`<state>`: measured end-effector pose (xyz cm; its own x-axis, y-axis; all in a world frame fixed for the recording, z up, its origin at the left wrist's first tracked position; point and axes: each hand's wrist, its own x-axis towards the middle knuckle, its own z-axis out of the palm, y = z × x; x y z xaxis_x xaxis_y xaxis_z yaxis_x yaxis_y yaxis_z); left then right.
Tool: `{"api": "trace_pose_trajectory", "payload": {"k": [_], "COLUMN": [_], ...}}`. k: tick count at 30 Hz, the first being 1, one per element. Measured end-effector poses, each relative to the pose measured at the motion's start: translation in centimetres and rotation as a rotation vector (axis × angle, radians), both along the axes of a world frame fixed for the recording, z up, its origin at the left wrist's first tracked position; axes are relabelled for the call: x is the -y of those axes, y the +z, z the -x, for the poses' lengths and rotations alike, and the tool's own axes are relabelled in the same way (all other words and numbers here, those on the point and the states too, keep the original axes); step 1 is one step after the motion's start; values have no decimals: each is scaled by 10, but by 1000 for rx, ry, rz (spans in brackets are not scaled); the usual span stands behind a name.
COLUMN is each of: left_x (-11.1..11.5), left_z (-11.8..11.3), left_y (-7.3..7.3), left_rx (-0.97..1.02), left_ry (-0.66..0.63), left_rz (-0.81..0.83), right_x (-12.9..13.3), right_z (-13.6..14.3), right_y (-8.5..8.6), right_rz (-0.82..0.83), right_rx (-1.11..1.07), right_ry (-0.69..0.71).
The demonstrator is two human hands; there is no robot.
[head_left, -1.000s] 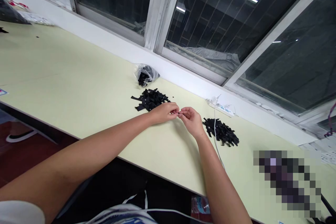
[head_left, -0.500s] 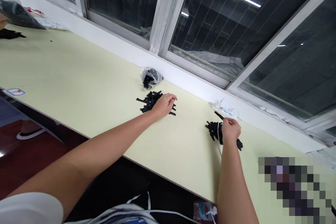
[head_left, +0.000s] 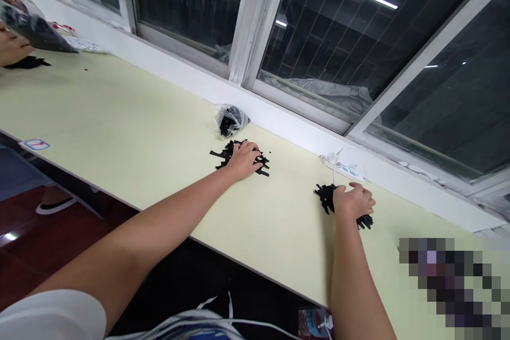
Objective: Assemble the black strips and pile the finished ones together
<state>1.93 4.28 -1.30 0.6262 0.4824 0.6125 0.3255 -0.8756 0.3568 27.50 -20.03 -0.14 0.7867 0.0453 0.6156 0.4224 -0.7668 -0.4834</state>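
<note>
My left hand (head_left: 244, 159) rests on a loose pile of black strips (head_left: 223, 154) near the middle of the table, its fingers spread over the pieces. Over a second pile of black strips (head_left: 325, 196) to the right is my right hand (head_left: 354, 201), fingers apart, with nothing visible in it. Parts of both piles are hidden under the hands. Just behind the left pile, a clear plastic bag (head_left: 231, 120) holds more black pieces.
A power strip (head_left: 346, 170) with a white cable lies by the wall. At far left another person's hands (head_left: 11, 45) are beside a bag of dark material (head_left: 37, 29). A blurred dark object is at right. A bottle (head_left: 314, 323) is below the table edge.
My left hand's fingers have spread down onto the pile. My right hand has opened, and the black strip it held is no longer in it. Another person's hands have come further into view.
</note>
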Motion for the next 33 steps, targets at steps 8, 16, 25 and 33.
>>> {"api": "trace_pose_trajectory", "payload": {"k": [8,16,25,33], "left_x": [4,19,16,71], "left_z": [-2,-4,6,-3], "left_y": [5,15,33,31], "left_rx": [19,-20,92,-74], "left_ry": [-62,-94,-58,-481], "left_rz": [-60,-158,-185,-2], "right_x": [-40,-59,-58,-61], "right_z": [54,94,97,107], "right_y": [3,1,2,12], "right_rz": [88,52,14,-248], "right_rx": [133,51,-3,-551], "right_ry": [502,1055,1054,1440]}}
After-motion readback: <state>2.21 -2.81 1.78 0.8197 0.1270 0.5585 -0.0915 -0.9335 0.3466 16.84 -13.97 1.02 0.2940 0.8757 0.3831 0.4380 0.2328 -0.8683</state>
